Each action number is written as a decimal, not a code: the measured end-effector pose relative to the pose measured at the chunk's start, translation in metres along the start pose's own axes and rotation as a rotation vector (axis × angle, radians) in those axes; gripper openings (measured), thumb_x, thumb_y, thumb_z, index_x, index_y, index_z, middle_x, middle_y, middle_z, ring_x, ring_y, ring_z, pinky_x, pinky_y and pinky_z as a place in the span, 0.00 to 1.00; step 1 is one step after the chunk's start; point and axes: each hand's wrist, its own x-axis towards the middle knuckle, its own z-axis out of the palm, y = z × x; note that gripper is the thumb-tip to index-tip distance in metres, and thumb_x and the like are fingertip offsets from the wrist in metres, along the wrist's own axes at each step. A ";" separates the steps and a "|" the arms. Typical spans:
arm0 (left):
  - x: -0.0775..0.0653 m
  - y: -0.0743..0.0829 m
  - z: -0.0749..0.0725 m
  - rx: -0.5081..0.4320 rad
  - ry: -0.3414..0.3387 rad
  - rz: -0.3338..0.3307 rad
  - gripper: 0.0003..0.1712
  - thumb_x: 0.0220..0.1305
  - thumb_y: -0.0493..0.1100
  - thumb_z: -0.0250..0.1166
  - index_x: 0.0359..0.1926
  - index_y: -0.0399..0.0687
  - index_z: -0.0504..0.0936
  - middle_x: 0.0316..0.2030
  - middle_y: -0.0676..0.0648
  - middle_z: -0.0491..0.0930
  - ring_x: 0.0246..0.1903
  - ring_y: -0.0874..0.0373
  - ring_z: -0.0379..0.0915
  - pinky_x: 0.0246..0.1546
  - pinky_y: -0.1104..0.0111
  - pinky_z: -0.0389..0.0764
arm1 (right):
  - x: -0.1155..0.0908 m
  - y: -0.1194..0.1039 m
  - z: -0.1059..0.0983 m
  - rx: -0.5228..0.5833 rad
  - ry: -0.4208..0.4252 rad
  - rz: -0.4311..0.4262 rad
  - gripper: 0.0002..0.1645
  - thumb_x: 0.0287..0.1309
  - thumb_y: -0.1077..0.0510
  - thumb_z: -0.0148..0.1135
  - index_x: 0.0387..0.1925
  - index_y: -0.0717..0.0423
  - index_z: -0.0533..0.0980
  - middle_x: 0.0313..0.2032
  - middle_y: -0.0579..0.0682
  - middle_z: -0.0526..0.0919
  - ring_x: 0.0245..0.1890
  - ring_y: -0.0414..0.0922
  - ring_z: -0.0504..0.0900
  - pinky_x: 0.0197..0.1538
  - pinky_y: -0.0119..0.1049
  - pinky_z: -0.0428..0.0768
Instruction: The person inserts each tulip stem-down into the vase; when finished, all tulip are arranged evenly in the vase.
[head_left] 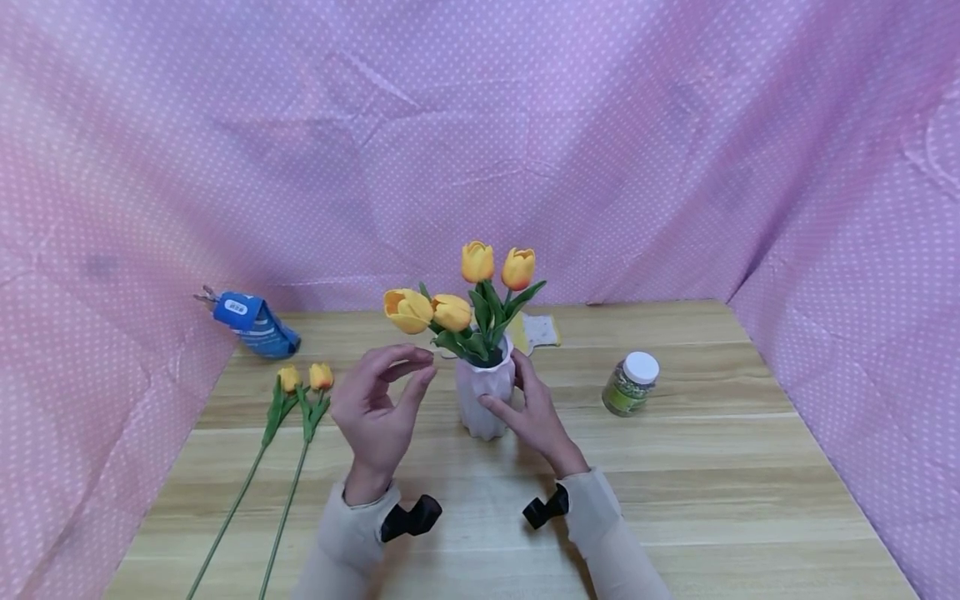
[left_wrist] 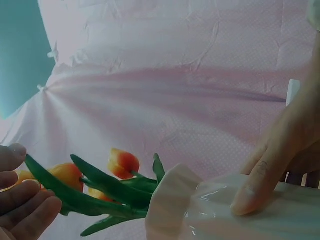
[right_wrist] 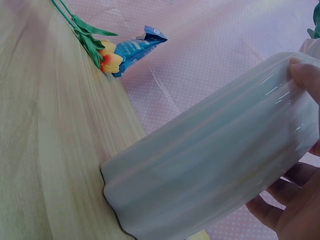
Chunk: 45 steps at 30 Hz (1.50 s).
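Note:
A white fluted vase (head_left: 486, 404) stands upright on the wooden table, also large in the right wrist view. Several yellow-orange artificial tulips (head_left: 452, 312) with green leaves stick out of its mouth; two lean left and two stand higher. My right hand (head_left: 534, 415) holds the vase from the right, thumb in front and fingers around the far side. To the left of the vase, my left hand (head_left: 384, 404) is raised beside the leaning blooms, fingers bent loosely with a gap to the thumb and nothing between. In the left wrist view its fingers (left_wrist: 35, 212) appear close to a leaf.
Two more tulips (head_left: 300, 392) lie on the left of the table, stems pointing toward me. Behind them is a blue packet (head_left: 258, 325). A white-lidded jar (head_left: 632, 383) stands at the right. Behind the vase lies a grey-and-yellow item (head_left: 540, 330). Pink dotted cloth (head_left: 480, 125) surrounds the table.

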 end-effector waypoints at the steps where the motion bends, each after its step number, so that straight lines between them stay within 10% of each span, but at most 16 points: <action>1: 0.000 0.001 0.002 0.016 -0.005 0.021 0.19 0.60 0.36 0.72 0.33 0.15 0.78 0.30 0.36 0.85 0.36 0.61 0.86 0.41 0.72 0.89 | 0.000 0.000 0.000 0.002 0.001 -0.001 0.48 0.61 0.49 0.69 0.76 0.44 0.54 0.73 0.50 0.67 0.71 0.55 0.70 0.72 0.62 0.69; 17: 0.008 0.006 0.023 0.389 0.049 0.192 0.15 0.63 0.39 0.70 0.34 0.25 0.85 0.25 0.34 0.85 0.22 0.46 0.82 0.39 0.78 0.86 | 0.001 0.002 0.000 0.007 -0.001 -0.017 0.47 0.62 0.49 0.69 0.76 0.42 0.54 0.72 0.49 0.67 0.70 0.54 0.71 0.71 0.62 0.70; 26: 0.002 -0.005 0.021 0.351 0.090 0.067 0.06 0.49 0.20 0.71 0.31 0.25 0.84 0.25 0.31 0.83 0.30 0.62 0.83 0.42 0.81 0.85 | 0.001 0.002 0.000 0.006 -0.006 -0.029 0.48 0.62 0.50 0.69 0.76 0.42 0.54 0.73 0.50 0.67 0.71 0.54 0.70 0.71 0.62 0.70; 32: -0.001 -0.010 0.017 0.240 0.053 0.022 0.07 0.59 0.29 0.69 0.31 0.23 0.82 0.27 0.29 0.82 0.38 0.72 0.82 0.43 0.78 0.86 | 0.002 0.002 0.001 0.006 -0.003 -0.020 0.48 0.61 0.50 0.69 0.76 0.43 0.54 0.73 0.50 0.66 0.71 0.54 0.69 0.72 0.62 0.69; 45: -0.015 0.001 0.025 0.190 -0.019 0.272 0.14 0.65 0.34 0.67 0.27 0.25 0.82 0.22 0.32 0.82 0.25 0.47 0.80 0.41 0.75 0.87 | 0.000 0.003 -0.001 -0.001 0.001 -0.054 0.48 0.61 0.52 0.69 0.76 0.43 0.54 0.72 0.51 0.68 0.69 0.55 0.71 0.70 0.62 0.71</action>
